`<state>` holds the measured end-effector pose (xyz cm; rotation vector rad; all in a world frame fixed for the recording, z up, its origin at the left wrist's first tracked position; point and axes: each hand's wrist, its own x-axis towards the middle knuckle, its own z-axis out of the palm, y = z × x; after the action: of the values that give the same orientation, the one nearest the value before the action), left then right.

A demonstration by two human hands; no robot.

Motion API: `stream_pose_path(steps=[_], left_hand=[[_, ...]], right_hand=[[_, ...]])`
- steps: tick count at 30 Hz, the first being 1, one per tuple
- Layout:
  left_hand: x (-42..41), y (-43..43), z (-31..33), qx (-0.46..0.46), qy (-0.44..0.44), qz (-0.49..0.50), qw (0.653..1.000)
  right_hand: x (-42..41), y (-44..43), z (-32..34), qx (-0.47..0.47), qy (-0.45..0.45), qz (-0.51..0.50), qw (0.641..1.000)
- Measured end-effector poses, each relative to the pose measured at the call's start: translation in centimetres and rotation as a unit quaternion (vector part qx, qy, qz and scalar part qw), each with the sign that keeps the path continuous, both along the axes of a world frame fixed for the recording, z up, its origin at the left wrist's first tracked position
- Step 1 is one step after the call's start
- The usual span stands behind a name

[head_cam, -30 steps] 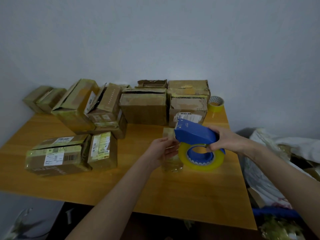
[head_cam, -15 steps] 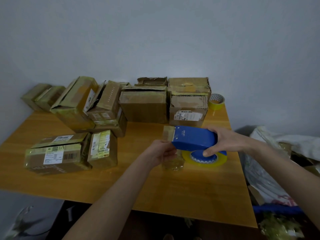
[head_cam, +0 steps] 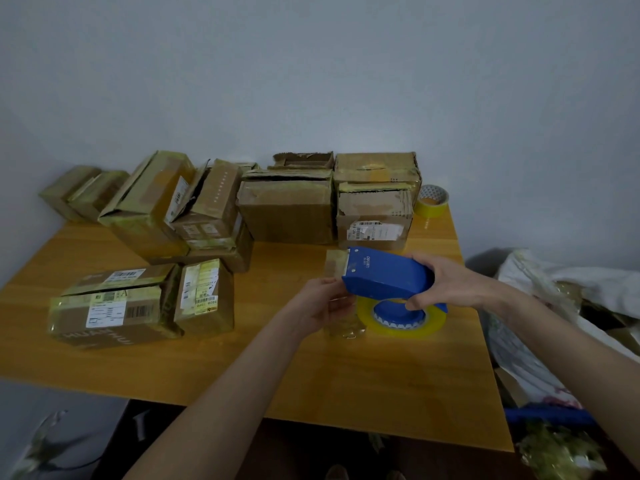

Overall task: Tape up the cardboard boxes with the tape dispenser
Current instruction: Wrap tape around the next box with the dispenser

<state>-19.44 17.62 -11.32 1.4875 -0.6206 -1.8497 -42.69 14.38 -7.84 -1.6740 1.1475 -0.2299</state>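
Observation:
My right hand (head_cam: 446,282) grips the blue tape dispenser (head_cam: 384,275) by its rear end, with a roll of yellowish clear tape (head_cam: 403,323) on its hub. The dispenser lies across a small narrow tape-wrapped box (head_cam: 335,263) on the wooden table (head_cam: 346,382). The box's far end pokes out by the dispenser's blade and its near end shows below. My left hand (head_cam: 317,304) holds that box at its left side, fingers curled round it. The box's middle is hidden by the dispenser and my fingers.
Several taped cardboard boxes (head_cam: 287,209) are stacked along the back of the table. Two more boxes (head_cam: 110,306) lie at the left. A spare tape roll (head_cam: 431,202) sits at the back right corner. Plastic bags (head_cam: 554,299) pile up beside the table's right edge.
The dispenser has tipped from tilted-up to lying flat over the small box, and the tape roll has dropped lower. My left hand has stayed on the box.

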Motion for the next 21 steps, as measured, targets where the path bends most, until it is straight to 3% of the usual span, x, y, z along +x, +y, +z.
stream_pose_path(steps=[4, 12, 21], left_hand=[[0.01, -0.07, 0.33, 0.001, -0.015, -0.002, 1.000], [0.25, -0.41, 0.97, -0.087, -0.191, -0.069, 0.975], [-0.32, 0.23, 0.51, -0.050, -0.167, -0.008, 0.985]], right_hand=[[-0.09, -0.01, -0.17, 0.012, -0.012, 0.001, 1.000], [-0.27, 0.02, -0.20, -0.019, 0.030, 0.009, 0.999], [-0.16, 0.45, 0.35, -0.111, 0.101, 0.049, 0.987]])
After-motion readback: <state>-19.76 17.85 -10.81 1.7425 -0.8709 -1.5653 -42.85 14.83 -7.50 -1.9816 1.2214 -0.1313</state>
